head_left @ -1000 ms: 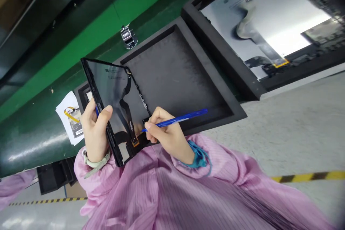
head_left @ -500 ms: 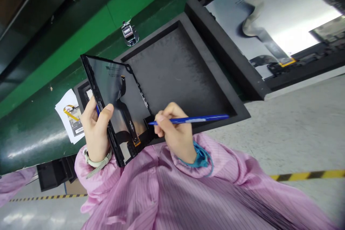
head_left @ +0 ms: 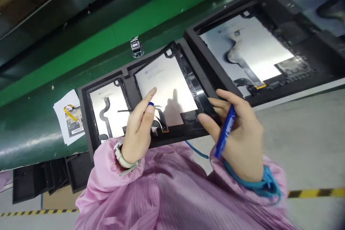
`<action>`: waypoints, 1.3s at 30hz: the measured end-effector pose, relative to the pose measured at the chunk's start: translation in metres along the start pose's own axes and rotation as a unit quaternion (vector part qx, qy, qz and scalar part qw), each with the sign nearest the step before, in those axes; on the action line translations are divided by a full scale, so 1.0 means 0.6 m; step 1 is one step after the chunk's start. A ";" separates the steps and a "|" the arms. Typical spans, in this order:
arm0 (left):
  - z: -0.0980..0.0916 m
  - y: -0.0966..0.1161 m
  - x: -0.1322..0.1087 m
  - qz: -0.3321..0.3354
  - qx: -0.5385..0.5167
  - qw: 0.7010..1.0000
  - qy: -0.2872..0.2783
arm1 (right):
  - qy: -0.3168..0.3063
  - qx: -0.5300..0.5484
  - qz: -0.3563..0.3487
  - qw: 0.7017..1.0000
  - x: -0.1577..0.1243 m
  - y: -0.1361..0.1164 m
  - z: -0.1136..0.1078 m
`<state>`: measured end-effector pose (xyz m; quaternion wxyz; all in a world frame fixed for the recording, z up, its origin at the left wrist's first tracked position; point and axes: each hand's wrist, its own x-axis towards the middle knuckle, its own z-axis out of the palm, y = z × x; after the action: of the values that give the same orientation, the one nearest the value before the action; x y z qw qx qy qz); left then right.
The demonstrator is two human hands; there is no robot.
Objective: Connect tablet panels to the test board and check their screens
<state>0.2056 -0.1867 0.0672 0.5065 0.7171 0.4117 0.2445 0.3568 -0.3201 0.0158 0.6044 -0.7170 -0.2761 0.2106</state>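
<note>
A display panel [head_left: 172, 86] with a silvery back, black frame and ribbon cable lies in the middle compartment of the black foam tray [head_left: 126, 72], its right edge seeming raised. My left hand [head_left: 138, 125] is over its lower left side, index finger stretched out, with a small blue piece like a pen cap [head_left: 151, 104] at the thumb. A blue pen [head_left: 225, 131] lies across my right hand [head_left: 239, 136], held against the palm. That hand's thumb and fingertips are at the panel's right edge; whether they grip it is unclear.
Another panel [head_left: 117, 97] lies in the tray's left compartment. To the right, a second tray [head_left: 194, 39] holds a larger panel [head_left: 248, 46]. A metal tally counter [head_left: 137, 47] stands behind. White paper with a small part and orange ribbon [head_left: 70, 113] lies left on the green bench.
The panel, earlier held up tilted in my left hand, is now down in the tray. My right hand has moved right to its edge, and the pen has swung from writing position into the palm.
</note>
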 end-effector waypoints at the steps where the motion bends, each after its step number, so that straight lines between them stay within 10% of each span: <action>1: -0.005 -0.003 -0.006 -0.005 -0.012 1.000 -0.017 | 0.006 -0.056 0.011 0.998 0.008 0.015 -0.005; 6: -0.034 -0.020 -0.042 -0.012 -0.061 0.997 -0.043 | -0.006 -0.204 -0.023 0.979 0.024 0.055 -0.005; 13: -0.038 -0.051 -0.072 -0.015 -0.111 0.990 -0.081 | -0.030 -0.323 -0.047 0.945 -0.005 -0.006 -0.002; 18: -0.023 -0.061 -0.084 0.003 -0.150 0.977 -0.151 | -0.029 0.014 -0.085 0.996 -0.031 -0.039 0.021; 22: -0.021 -0.060 -0.089 0.043 -0.169 0.966 -0.192 | -0.143 0.275 -0.021 0.951 -0.045 -0.058 0.062; 35: -0.046 -0.092 -0.105 0.081 -0.132 0.962 -0.225 | -0.171 0.177 0.060 0.967 -0.076 -0.043 0.116; 39: -0.048 -0.100 -0.112 0.148 -0.127 0.970 -0.146 | -0.190 0.112 0.014 0.975 -0.083 -0.044 0.132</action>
<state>0.1267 -0.2190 0.0264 0.6060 0.7279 0.1885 0.2595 0.2649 -0.2897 0.0260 0.6144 -0.5953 -0.3506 0.3811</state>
